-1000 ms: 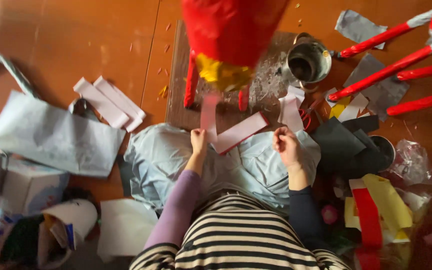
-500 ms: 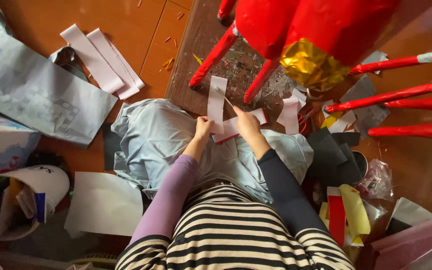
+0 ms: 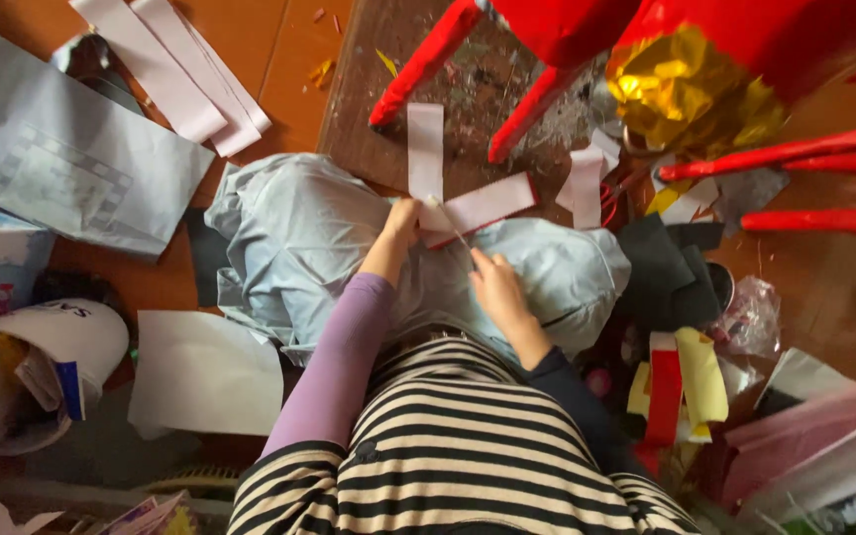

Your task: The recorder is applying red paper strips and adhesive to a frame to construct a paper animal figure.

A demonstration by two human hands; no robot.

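Note:
My left hand (image 3: 400,226) pinches the near end of a white paper strip (image 3: 425,147) that lies on a dark wooden board (image 3: 468,94). A second strip with a red edge (image 3: 482,205) lies slantwise beside it, touching the same spot. My right hand (image 3: 495,289) is a little nearer to my body and holds a thin pale stick (image 3: 453,230) whose tip reaches the strips' meeting point. Both hands rest over a light blue cloth (image 3: 299,238) on my lap. Above the board stands a red paper-covered figure (image 3: 547,25) with red legs and a crumpled gold foil patch (image 3: 686,89).
Long red sticks (image 3: 795,159) lie at the right. More pale strips (image 3: 185,74) and a large grey sheet (image 3: 52,178) sit at the upper left. A white sheet (image 3: 205,372) and white bag (image 3: 47,352) are left; black sheets (image 3: 666,263), yellow and red paper (image 3: 686,381), pink sheets (image 3: 804,446) right.
The view has swung so the red figure now sits at the upper right. My right hand has drawn back from the strips toward my body; my left hand stays on the white strip.

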